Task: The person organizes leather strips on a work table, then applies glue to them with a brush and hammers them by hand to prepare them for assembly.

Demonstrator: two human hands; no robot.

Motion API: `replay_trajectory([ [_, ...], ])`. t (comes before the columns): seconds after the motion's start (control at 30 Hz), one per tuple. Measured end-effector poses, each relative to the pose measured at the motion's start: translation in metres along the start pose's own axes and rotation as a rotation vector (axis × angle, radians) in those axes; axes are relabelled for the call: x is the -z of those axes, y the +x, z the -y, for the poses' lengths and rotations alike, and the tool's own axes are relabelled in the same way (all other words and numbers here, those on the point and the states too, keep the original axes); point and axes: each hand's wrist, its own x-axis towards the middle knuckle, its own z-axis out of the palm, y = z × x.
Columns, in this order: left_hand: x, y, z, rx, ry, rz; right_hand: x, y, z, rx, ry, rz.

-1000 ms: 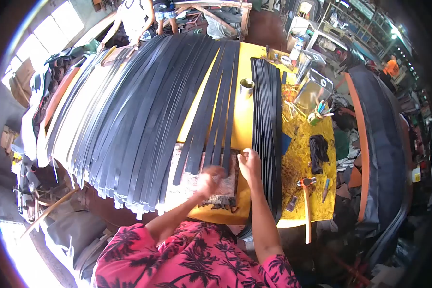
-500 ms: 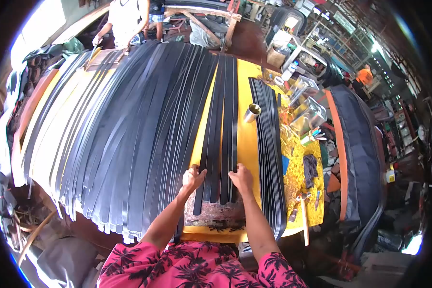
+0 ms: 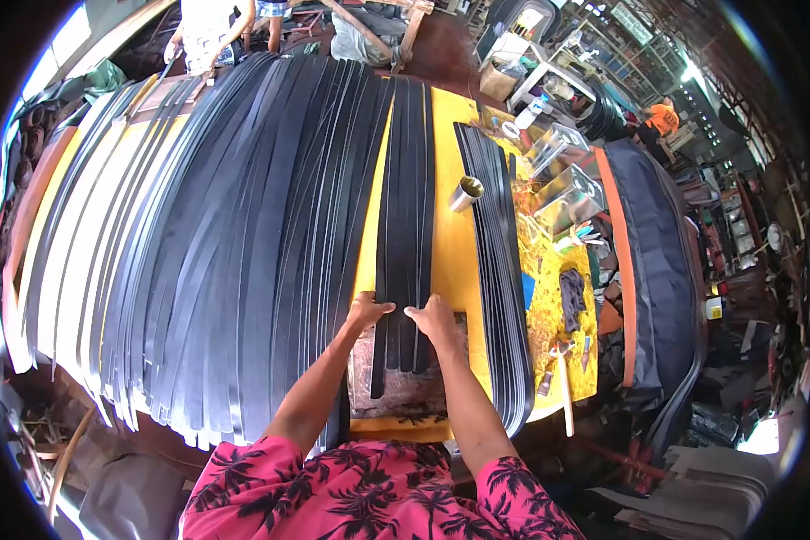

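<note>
At the near edge of the yellow table (image 3: 454,243), both hands rest on a small group of black strips (image 3: 407,207) — four or so, laid side by side. Left hand (image 3: 366,314) presses flat on the left edge of the group, fingers (image 3: 380,308) extended and pointing right; right hand (image 3: 434,319) presses on the right edge, fingers pointing left toward the other hand. Neither hand is closed around a strip: the fingers lie open, palm-down, touching the top surfaces. Long axis of the strips runs straight away from the person, from the worn board (image 3: 405,382) under their near ends up toward the far side of the table. The hands thus sit across that axis, close to the near ends, with most of each strip's length stretching beyond the fingertips. Both hands are about equally near the group — one per flank. Left of it lies a broad fan of many more strips (image 3: 234,234), parallel and overhanging the table's near edge; right of it, apart, a narrower bundle (image 3: 499,270) and a metal cup (image 3: 465,193) between the two.
</note>
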Motion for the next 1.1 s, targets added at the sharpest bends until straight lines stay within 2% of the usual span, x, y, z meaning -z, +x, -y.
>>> replay_trajectory([
  [0.07,0.000,-0.009,-0.014,0.070,0.021,-0.019,-0.014,0.007,-0.008,0.018,0.091,-0.016],
  [0.2,-0.011,0.023,0.026,0.000,-0.082,-0.033,-0.012,0.022,-0.014,-0.049,0.174,0.114],
  [0.27,-0.016,0.028,0.035,0.024,-0.235,0.056,-0.015,0.025,-0.017,-0.025,0.635,0.222],
  [0.3,-0.016,0.021,0.024,0.025,-0.237,0.057,-0.022,0.027,-0.017,-0.026,0.633,0.223],
  [0.37,-0.012,0.002,-0.011,0.089,-0.188,0.058,-0.037,0.029,-0.017,-0.055,0.293,0.173],
  [0.4,-0.014,0.007,-0.008,0.088,-0.188,0.060,-0.037,0.030,-0.017,-0.056,0.292,0.172],
  [0.47,-0.020,0.022,0.022,-0.003,-0.233,0.068,-0.040,0.027,-0.017,-0.147,0.557,0.200],
  [0.5,-0.025,0.033,0.043,-0.068,-0.228,0.039,-0.045,0.027,-0.021,-0.062,0.572,0.094],
  [0.53,-0.024,0.027,0.038,-0.059,-0.230,0.037,-0.034,0.020,-0.014,-0.067,0.570,0.102],
  [0.6,-0.020,0.020,0.025,-0.009,-0.314,0.076,-0.009,0.012,-0.001,-0.214,0.793,0.142],
  [0.67,-0.021,0.018,0.027,0.006,-0.341,0.093,0.008,0.008,-0.001,-0.259,0.964,0.326],
  [0.73,-0.025,0.017,0.020,0.005,-0.360,0.118,-0.010,0.012,-0.002,-0.158,1.072,0.275],
  [0.8,-0.036,0.013,0.007,-0.003,-0.378,0.014,-0.040,0.012,0.000,-0.022,0.895,0.019],
  [0.83,-0.040,0.016,0.006,0.091,-0.423,0.024,0.002,-0.004,0.029,-0.120,0.814,0.166],
  [0.87,-0.042,0.018,0.006,0.091,-0.422,0.025,0.001,0.003,0.028,-0.120,0.815,0.166],
  [0.93,-0.041,0.011,-0.006,0.133,-0.637,-0.014,-0.009,0.010,0.020,-0.189,0.859,0.353],
  [1.0,-0.040,0.006,-0.019,0.168,-0.743,-0.012,-0.008,0.010,0.015,-0.129,0.775,0.288],
  [1.07,-0.040,0.012,-0.021,0.130,-0.757,-0.025,0.019,-0.001,0.025,-0.221,0.615,0.303],
  [1.1,-0.033,0.025,0.000,-0.203,-0.338,0.029,0.054,-0.016,0.043,-0.285,0.593,0.377],
])
